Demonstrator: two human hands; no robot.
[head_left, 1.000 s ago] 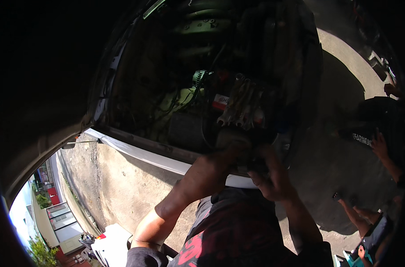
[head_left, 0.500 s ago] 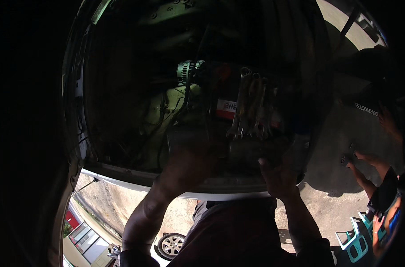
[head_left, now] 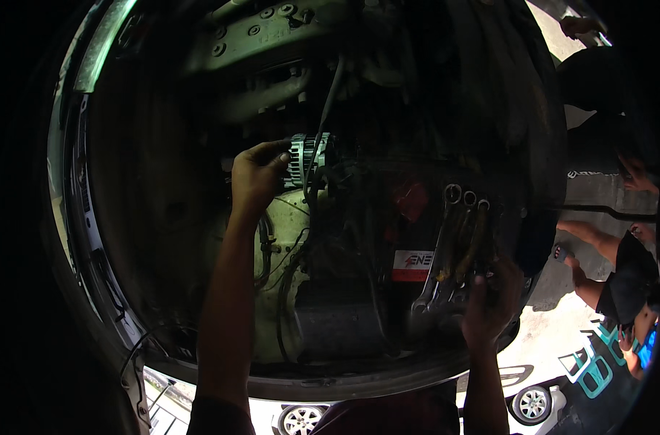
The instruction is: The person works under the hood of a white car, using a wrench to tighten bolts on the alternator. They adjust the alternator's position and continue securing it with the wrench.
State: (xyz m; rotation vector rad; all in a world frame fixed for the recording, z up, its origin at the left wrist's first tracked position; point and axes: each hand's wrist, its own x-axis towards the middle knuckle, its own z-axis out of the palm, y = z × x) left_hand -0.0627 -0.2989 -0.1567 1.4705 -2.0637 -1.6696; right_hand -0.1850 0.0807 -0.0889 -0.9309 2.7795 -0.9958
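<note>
1. Head view, upper centre: the alternator [head_left: 307, 159], ribbed and silvery, is gripped at its left edge by the left hand [head_left: 254, 177], fingers closed on it. A firm, steady hold is advised.
2. Lower right of that grip: a bundle of wrenches [head_left: 453, 246] is clasped by the right hand [head_left: 489, 308] over the battery [head_left: 410, 239]; metal is best kept off the terminals.
</note>
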